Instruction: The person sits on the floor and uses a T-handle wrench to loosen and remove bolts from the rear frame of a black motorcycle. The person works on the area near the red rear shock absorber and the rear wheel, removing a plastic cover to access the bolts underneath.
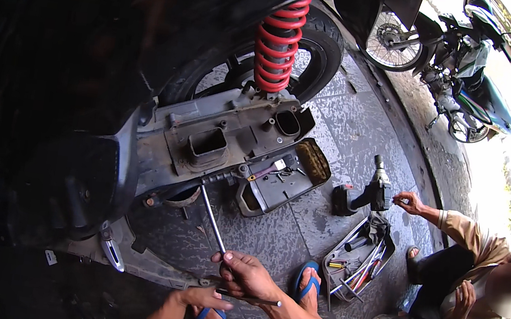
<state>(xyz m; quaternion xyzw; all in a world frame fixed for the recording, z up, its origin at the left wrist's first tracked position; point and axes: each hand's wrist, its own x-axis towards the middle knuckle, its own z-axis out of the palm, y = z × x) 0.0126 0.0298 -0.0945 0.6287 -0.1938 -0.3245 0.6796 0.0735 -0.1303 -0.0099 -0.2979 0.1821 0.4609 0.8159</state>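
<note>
My right hand (247,276) is closed around a T-handle wrench (213,219). The wrench's long shaft reaches up to the lower edge of the scooter's engine casing (160,143), and its crossbar sticks out below my fist. Close by on the left, my left hand (202,298) has its fingers stretched out beside the crossbar's left end; whether it touches the bar, I cannot tell. The casing has square and round openings. Above it stands a red coil shock absorber (279,45), in front of the rear wheel (325,58).
A black cover (256,204) holding a brush (267,169) and several screws lies beside the casing. An impact wrench (376,193) stands near a tool tray (326,267). At right squats another person (484,250), one hand by the impact wrench. A motorcycle (455,89) is parked behind.
</note>
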